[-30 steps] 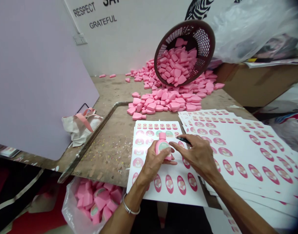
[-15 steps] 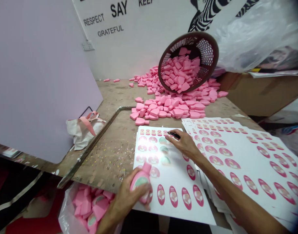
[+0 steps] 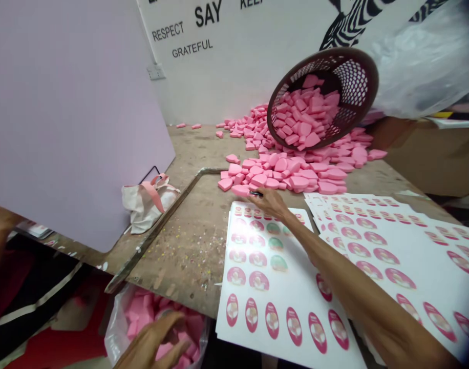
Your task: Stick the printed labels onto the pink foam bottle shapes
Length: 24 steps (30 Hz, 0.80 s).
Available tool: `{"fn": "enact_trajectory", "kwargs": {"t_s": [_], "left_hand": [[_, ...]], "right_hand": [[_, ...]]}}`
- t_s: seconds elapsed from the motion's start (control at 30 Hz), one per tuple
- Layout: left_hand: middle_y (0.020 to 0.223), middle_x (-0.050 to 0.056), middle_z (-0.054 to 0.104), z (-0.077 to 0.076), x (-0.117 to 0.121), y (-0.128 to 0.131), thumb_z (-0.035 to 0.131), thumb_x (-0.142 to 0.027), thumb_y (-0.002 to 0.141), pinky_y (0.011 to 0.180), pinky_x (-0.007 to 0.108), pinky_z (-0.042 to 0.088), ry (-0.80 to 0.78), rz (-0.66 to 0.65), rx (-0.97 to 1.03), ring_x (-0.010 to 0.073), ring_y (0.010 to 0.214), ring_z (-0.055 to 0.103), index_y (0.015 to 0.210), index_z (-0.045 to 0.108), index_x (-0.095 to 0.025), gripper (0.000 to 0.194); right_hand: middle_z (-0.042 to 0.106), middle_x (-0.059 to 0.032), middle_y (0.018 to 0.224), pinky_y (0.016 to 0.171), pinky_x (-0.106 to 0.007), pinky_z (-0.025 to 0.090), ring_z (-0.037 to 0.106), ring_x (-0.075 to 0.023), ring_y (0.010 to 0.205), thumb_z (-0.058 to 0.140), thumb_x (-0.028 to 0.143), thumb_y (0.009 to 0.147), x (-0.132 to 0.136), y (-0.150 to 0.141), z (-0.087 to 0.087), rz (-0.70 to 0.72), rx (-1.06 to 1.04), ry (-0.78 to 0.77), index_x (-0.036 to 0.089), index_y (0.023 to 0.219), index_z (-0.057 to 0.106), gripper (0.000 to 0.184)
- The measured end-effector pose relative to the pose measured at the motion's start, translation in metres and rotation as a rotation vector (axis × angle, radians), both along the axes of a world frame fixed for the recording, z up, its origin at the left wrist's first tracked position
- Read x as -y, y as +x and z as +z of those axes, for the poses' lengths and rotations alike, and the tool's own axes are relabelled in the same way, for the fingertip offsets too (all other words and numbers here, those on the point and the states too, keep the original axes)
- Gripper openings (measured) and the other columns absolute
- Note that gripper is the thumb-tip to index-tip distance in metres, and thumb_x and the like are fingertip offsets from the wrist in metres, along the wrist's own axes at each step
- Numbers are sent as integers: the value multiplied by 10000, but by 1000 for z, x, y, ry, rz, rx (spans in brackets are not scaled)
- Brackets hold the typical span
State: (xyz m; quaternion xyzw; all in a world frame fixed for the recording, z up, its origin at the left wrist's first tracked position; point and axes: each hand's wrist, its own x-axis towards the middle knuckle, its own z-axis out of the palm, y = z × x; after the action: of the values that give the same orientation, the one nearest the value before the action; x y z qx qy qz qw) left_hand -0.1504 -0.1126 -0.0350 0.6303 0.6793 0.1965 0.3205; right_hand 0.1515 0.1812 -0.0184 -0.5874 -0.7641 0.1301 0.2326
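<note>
My right hand [image 3: 270, 201] reaches forward across the sticker sheet [image 3: 273, 287] to the near edge of the pile of pink pieces [image 3: 288, 171]. Its fingers pinch a small dark tool and touch a pink piece [image 3: 240, 190] at the pile's front. My left hand [image 3: 153, 343] hangs low over the clear plastic bag [image 3: 119, 328] of labelled pink pieces below the table edge, with fingers spread and nothing in them.
A brown mesh basket [image 3: 326, 92] lies tipped with pink pieces spilling out. More sticker sheets [image 3: 391, 246] are fanned out at the right. A cloth bag with pink handles [image 3: 148, 200] rests by a lilac board [image 3: 65, 113]. A metal frame edge [image 3: 161, 225] crosses the worn wooden table [image 3: 188, 241].
My left hand carried the labelled pink piece down off the sheet to the bag and let it go. My right hand moved forward from the sheet to the pile.
</note>
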Motion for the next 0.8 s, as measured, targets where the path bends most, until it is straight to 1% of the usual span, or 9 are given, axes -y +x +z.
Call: {"fn": "enact_trajectory", "kwargs": {"t_s": [0.07, 0.1, 0.2, 0.27, 0.33, 0.4, 0.53, 0.63, 0.8], "left_hand": [[973, 43, 701, 19, -22, 32, 543, -438, 836, 763, 300, 550, 24, -16, 87, 206, 845, 663, 1049, 659, -269, 296], [1090, 56, 670, 30, -35, 51, 547, -413, 844, 830, 316, 533, 101, -21, 120, 212, 949, 644, 1122, 624, -264, 325], [1395, 90, 476, 52, -69, 106, 679, -349, 750, 1059, 406, 373, 305, -121, 208, 272, 1286, 435, 1290, 518, -248, 572], [1273, 94, 578, 55, -82, 133, 671, -352, 762, 999, 394, 428, 216, -249, 327, 275, 1190, 528, 1233, 570, -230, 497], [940, 68, 686, 50, -85, 153, 602, -389, 818, 764, 320, 532, -7, -346, 495, 222, 864, 660, 1051, 645, -191, 309], [730, 37, 651, 39, -84, 166, 563, -440, 836, 534, 248, 504, -188, -292, 682, 154, 591, 621, 903, 626, -158, 297], [841, 76, 653, 15, -83, 187, 575, -524, 807, 456, 226, 489, -202, 33, 932, 128, 540, 608, 915, 557, -142, 398], [822, 71, 650, 5, -90, 197, 545, -549, 826, 551, 267, 542, -95, 113, 906, 161, 602, 657, 966, 563, -137, 435], [685, 24, 616, -1, -98, 202, 488, -556, 862, 542, 275, 541, -47, 104, 827, 192, 605, 679, 1049, 550, -139, 461]], "right_hand": [[607, -34, 652, 537, -245, 290, 491, -139, 615, 527, 458, 810, 30, 17, 20, 66, 14, -19, 158, 703, 640, 339], [562, -8, 598, 513, -240, 275, 458, -121, 574, 531, 477, 805, 47, 25, 31, 133, 12, -63, 162, 648, 619, 362], [478, 38, 555, 489, -223, 269, 392, -89, 525, 539, 507, 811, 101, 44, 57, 558, -113, -467, 169, 631, 599, 387], [447, 52, 541, 487, -224, 263, 365, -80, 511, 558, 494, 810, 129, 53, 63, 662, -204, -597, 177, 622, 596, 370], [481, 44, 570, 500, -231, 288, 395, -91, 531, 537, 488, 832, 148, 62, 57, 574, -293, -569, 188, 647, 610, 360], [569, 18, 672, 557, -247, 354, 478, -122, 612, 483, 492, 870, 158, 71, 40, 349, -365, -423, 205, 746, 632, 347], [642, -21, 806, 643, -299, 402, 549, -174, 710, 426, 465, 909, 168, 80, -9, -85, -334, -123, 225, 870, 600, 299], [649, -33, 803, 694, -328, 381, 554, -190, 729, 453, 408, 912, 174, 76, -35, -122, -190, 34, 216, 870, 590, 240], [648, -42, 792, 748, -356, 311, 536, -201, 774, 457, 297, 921, 178, 63, -45, -59, 90, 252, 196, 858, 593, 181]]}}
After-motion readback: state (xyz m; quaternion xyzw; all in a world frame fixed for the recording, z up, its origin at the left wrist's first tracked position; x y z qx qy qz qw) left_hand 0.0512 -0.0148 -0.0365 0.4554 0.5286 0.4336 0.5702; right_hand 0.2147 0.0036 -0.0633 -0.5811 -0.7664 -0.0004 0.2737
